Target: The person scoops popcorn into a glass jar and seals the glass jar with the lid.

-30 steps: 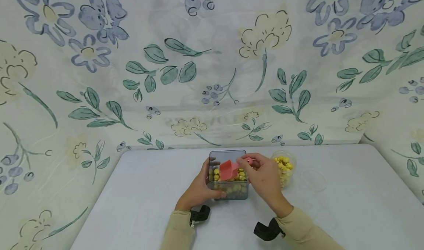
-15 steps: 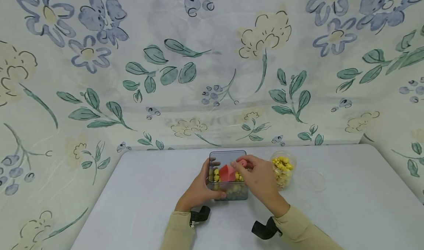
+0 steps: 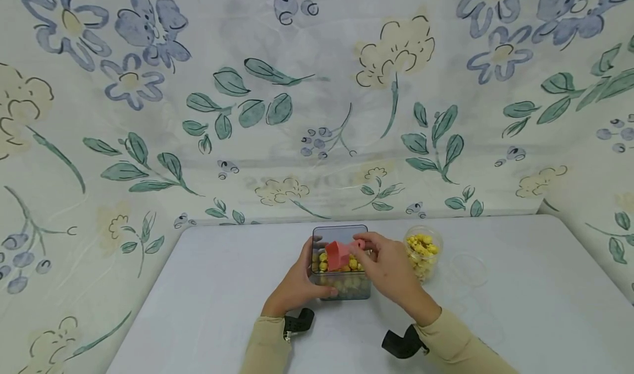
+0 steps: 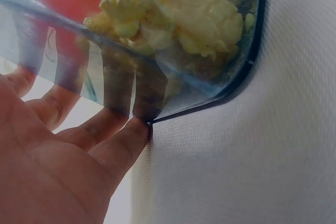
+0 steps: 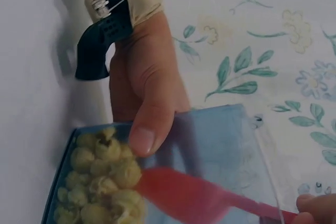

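A see-through bluish box (image 3: 342, 286), partly filled with yellow popcorn (image 3: 323, 262), stands on the table. My left hand (image 3: 296, 280) grips its left side, thumb on the front wall; in the left wrist view, the fingers (image 4: 113, 135) lie along the clear wall. A pink scoop (image 3: 338, 255) is inside the box, tilted over the popcorn; whether its bowl carries any I cannot tell. My right hand (image 3: 393, 267) pinches the scoop's handle at the right rim. In the right wrist view only fingertips (image 5: 317, 211) of that hand show, at the handle's end.
A round clear tub (image 3: 422, 256) holding more popcorn stands just right of my right hand. Farther right, a clear round lid (image 3: 468, 270) lies flat on the white table (image 3: 223, 308). A floral cloth (image 3: 327, 88) rises behind the table.
The scoop dipped deeper into the box's popcorn, then came up a little and tilted. My right hand has moved slightly left overall with it. The left hand and box stay put.
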Available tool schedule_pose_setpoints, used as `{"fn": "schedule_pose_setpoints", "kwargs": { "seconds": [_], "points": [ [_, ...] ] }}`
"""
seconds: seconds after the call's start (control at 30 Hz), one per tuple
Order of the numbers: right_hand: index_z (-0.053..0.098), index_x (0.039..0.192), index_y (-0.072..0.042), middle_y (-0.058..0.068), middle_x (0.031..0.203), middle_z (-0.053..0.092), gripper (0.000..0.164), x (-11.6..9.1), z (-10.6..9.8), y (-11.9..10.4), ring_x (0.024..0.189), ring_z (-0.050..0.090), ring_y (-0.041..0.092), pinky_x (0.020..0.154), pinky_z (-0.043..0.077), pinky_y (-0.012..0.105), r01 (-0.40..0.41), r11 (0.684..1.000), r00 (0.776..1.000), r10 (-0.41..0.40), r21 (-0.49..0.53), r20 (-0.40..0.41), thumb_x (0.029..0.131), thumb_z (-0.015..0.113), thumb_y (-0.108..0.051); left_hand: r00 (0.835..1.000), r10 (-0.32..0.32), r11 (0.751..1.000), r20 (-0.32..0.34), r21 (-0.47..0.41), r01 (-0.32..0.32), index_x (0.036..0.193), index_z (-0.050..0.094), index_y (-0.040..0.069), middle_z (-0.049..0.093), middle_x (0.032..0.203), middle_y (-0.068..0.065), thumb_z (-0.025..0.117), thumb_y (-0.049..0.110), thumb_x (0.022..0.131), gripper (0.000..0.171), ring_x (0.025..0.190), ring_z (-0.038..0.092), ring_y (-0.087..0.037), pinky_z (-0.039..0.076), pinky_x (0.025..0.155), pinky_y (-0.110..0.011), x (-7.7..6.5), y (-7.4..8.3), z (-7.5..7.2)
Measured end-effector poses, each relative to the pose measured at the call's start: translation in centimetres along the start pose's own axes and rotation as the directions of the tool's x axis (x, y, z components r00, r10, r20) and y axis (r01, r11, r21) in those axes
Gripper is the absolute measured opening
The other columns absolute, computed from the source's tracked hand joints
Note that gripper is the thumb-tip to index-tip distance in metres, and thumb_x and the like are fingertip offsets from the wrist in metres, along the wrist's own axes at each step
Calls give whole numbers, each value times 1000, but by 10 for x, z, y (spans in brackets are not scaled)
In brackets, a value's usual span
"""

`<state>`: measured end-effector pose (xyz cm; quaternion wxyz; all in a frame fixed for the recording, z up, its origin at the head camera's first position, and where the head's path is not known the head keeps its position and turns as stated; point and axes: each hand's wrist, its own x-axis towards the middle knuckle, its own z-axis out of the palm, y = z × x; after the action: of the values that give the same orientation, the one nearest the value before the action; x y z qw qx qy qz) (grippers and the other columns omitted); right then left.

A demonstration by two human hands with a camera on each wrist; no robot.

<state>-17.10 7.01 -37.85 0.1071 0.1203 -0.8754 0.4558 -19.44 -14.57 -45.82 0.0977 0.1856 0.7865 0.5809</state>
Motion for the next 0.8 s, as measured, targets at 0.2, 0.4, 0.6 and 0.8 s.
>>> {"fn": "schedule_pose_setpoints", "kwargs": {
  "seconds": [0.2, 0.4, 0.6, 0.8],
  "points": [
    [68, 105, -10, -2, 83, 69, 26, -2, 2, 2, 48, 38, 3, 42, 33, 19, 109, 972, 988, -129, -208, -86, 82, 72, -23, 1000, 5, 1000, -2, 4, -5, 146, 13, 27, 36, 140, 8, 86, 20, 64, 111, 129, 35, -13, 29, 106, -43, 0, 0, 0],
    [71, 103, -10, -4, 79, 59, 28, -1, 2, 4, 57, 40, 5, 48, 37, 18, 126, 942, 974, -177, -310, -142, 79, 75, -25, 1000, 4, 1000, 9, -6, -4, 146, 14, 23, 35, 142, 2, 85, 15, 65, 108, 130, 35, -17, 27, 107, -44, -2, 12, 0],
    [71, 105, -7, 1, 80, 56, 30, 2, -1, 7, 57, 38, 9, 46, 34, 20, 60, 950, 980, -115, -307, -163, 82, 72, -25, 999, -15, 1000, 38, -2, 15, 146, 13, 22, 33, 144, -5, 83, 10, 67, 106, 130, 34, -23, 29, 106, -45, -6, 30, -2],
    [70, 105, -7, 0, 80, 59, 29, 3, -1, 14, 58, 42, 10, 47, 37, 22, -9, 955, 985, -42, -298, -166, 83, 71, -26, 999, -21, 1000, 32, -1, 21, 146, 12, 23, 33, 145, -3, 83, 11, 67, 107, 132, 32, -23, 25, 107, -45, -5, 21, -2]
  ]
}}
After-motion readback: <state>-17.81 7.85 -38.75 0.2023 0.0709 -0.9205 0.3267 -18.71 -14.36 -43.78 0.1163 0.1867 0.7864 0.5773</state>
